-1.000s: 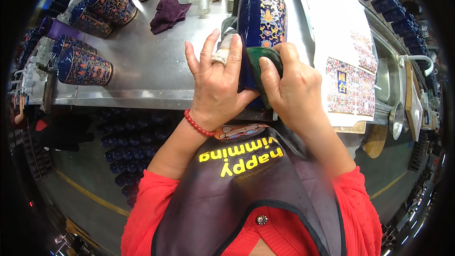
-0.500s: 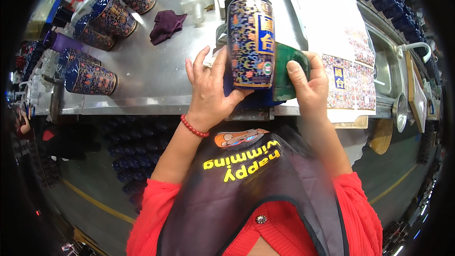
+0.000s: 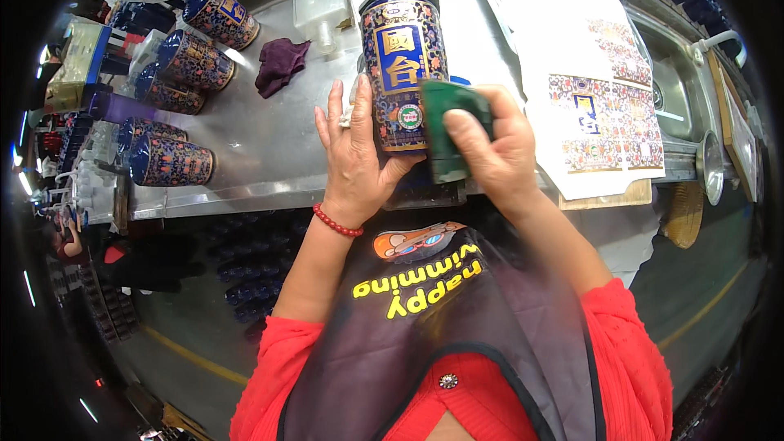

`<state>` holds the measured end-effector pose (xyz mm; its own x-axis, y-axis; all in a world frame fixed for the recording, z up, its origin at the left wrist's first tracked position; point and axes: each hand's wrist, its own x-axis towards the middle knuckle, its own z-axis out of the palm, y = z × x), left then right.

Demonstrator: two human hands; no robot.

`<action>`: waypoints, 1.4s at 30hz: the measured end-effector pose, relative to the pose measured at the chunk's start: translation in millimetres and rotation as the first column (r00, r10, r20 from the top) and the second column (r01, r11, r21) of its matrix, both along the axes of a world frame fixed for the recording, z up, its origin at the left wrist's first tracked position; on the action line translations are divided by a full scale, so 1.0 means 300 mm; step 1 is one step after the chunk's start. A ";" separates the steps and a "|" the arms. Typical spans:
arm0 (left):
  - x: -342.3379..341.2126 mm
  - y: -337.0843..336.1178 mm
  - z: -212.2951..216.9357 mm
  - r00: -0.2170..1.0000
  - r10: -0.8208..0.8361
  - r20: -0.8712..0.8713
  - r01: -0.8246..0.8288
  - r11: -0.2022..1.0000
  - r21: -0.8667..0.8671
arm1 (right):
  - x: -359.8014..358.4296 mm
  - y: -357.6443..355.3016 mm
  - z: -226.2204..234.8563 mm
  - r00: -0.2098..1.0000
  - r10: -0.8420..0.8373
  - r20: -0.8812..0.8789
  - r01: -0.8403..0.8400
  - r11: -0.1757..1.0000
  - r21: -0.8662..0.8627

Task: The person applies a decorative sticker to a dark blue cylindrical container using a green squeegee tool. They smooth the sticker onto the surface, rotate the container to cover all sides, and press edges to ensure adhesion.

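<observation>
You're at a stainless steel workbench (image 3: 269,155) with a sink basin (image 3: 678,90) set in at its right end, standing on a dark grey floor (image 3: 188,335) crossed by yellow lines (image 3: 196,359), with bright light glaring off the metal.

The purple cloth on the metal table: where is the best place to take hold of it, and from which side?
Probably pinch the purple cloth at its raised, crumpled middle, coming from above. It lies loose and flat on the metal table, with bare surface around it, so no edge stands up to grasp; the jars to its left leave room.
</observation>
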<state>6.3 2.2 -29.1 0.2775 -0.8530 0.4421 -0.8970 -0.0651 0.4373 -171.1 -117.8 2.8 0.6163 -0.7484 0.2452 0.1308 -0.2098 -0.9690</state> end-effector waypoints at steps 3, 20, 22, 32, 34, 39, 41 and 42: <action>0.008 0.008 -0.003 0.996 0.009 0.088 -0.012 0.999 0.032 | 0.008 0.018 -0.030 0.991 -0.095 -0.090 0.083 0.988 -0.129; -0.034 -0.007 0.060 0.993 -0.025 0.119 0.030 0.999 -0.045 | -0.190 -0.088 -0.019 0.990 -0.109 -0.086 0.112 0.993 0.036; -0.054 -0.015 0.089 0.959 -0.004 0.284 -0.007 0.999 0.036 | -0.267 -0.195 0.020 0.967 -0.231 -0.109 0.204 0.955 -0.217; -0.017 0.005 0.000 0.999 0.042 0.032 -0.042 0.999 -0.010 | -0.564 -1.044 -0.053 0.228 -0.632 -0.741 -0.146 0.730 -0.668; -0.009 0.012 -0.020 0.999 0.029 0.035 -0.029 1.000 -0.008 | -0.545 -1.081 -0.060 0.094 -0.592 -0.800 -0.297 0.751 -0.590; -0.009 0.015 -0.034 0.999 0.019 -0.050 -0.019 1.000 -0.006 | -0.495 -1.144 -0.086 0.045 -0.618 -0.785 -0.365 0.721 -0.589; -0.014 0.013 -0.036 0.995 0.023 -0.093 -0.025 0.999 -0.022 | -0.530 -1.213 -0.128 0.135 -0.671 -0.729 -0.312 0.670 -0.674; -0.014 0.014 -0.036 0.995 0.015 -0.097 -0.017 1.000 -0.021 | -0.563 -1.262 -0.149 0.215 -0.710 -0.671 -0.238 0.628 -0.741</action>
